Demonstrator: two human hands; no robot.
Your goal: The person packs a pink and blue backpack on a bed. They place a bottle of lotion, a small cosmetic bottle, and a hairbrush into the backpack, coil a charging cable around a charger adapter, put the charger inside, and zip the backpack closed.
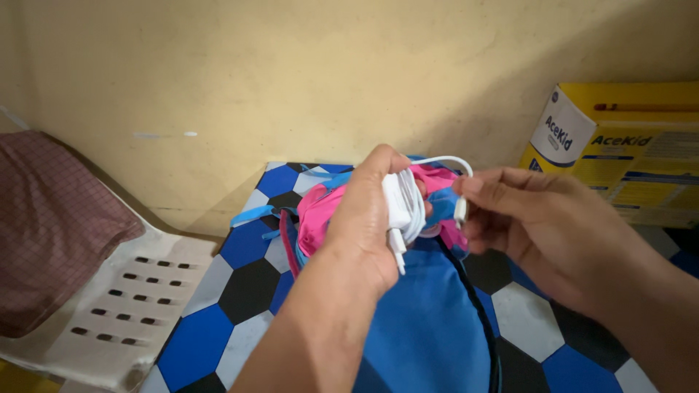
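white plastic first: my left hand [368, 211] is clenched around a charger [397, 207], a small white block with its cable [437, 161] wound round it in tight loops. i hold it up in front of me, above the bag [429, 327] and clear of the table [211, 320], probably so both hands can get at the winding without anything snagging. my thumb and fingers press the coils against the block, which keeps them from springing loose.

my right hand [531, 218] pinches the cable's free end, the plug [460, 209], between thumb and fingertips, just beside the block. one loose loop arcs over the top from the coil to that plug.

the charger's long axis runs roughly up and down, tilted a little, with its prongs [397, 251] pointing down toward the bag. the plug in my right hand stands near upright too, parallel to the block.

the bag is blue with pink and light-blue fabric bunched at its mouth, lying on a table patterned in blue, black and white hexagons. a white chair [131, 306] with a checked cloth [51, 225] sits left; a yellow box [626, 145] stands right against the wall.
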